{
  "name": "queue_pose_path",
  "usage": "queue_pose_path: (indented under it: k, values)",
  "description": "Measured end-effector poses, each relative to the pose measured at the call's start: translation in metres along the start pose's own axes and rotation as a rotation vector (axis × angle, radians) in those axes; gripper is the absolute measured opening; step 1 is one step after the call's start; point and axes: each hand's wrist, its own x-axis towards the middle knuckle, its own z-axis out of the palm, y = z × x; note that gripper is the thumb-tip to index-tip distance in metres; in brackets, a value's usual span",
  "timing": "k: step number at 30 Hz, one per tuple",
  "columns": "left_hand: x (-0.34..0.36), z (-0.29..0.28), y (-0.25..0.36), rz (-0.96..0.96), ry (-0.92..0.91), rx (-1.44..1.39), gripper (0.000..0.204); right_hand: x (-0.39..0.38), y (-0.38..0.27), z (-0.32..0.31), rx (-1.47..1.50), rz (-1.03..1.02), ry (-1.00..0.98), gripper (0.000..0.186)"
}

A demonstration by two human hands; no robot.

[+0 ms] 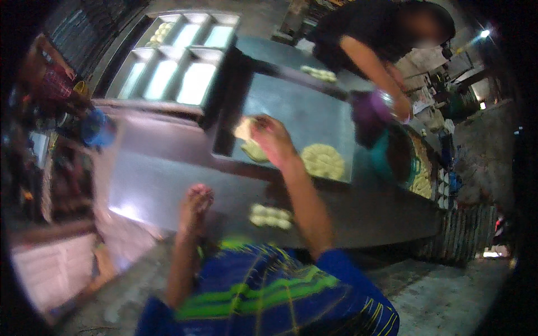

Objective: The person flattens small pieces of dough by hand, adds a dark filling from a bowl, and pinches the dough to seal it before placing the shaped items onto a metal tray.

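My right hand [269, 137] reaches over the near left part of a dark-rimmed tray [297, 103], its fingers closed on a pale piece of dough [244, 129]. Just under it, a yellowish piece of dough [255, 151] lies on the tray. A round cluster of dough balls [323, 161] sits to the right on that tray. My left hand [197, 203] is curled above the metal tabletop [151, 185]; blur hides what it holds, if anything. Between my forearms, a small block of joined dough balls [270, 217] rests on the table.
Several rectangular loaf pans [196, 78] stand at the far left, one with dough in it. Across the table a co-worker [364, 56] in dark clothing reaches toward a purple container [372, 109]. A teal basin [395, 154] is at the right, and a blue bucket [97, 129] at the left.
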Motion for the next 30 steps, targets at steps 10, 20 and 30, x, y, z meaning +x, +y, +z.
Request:
queue_pose_path:
  k: [10, 20, 30]
  values:
    - [0.014, 0.162, 0.005, 0.42, -0.122, 0.553, 0.033, -0.126, 0.021, 0.009, 0.003, 0.01, 0.285, 0.033]
    - [0.002, 0.23, -0.051, 1.203, -0.763, 1.221, 0.014, -0.229, 0.056, -0.039, 0.12, 0.029, 0.179, 0.065]
    - [-0.023, 0.3, -0.139, 0.2, -0.834, 0.479, 0.045, -0.303, 0.014, -0.165, 0.442, -0.37, 0.508, 0.045]
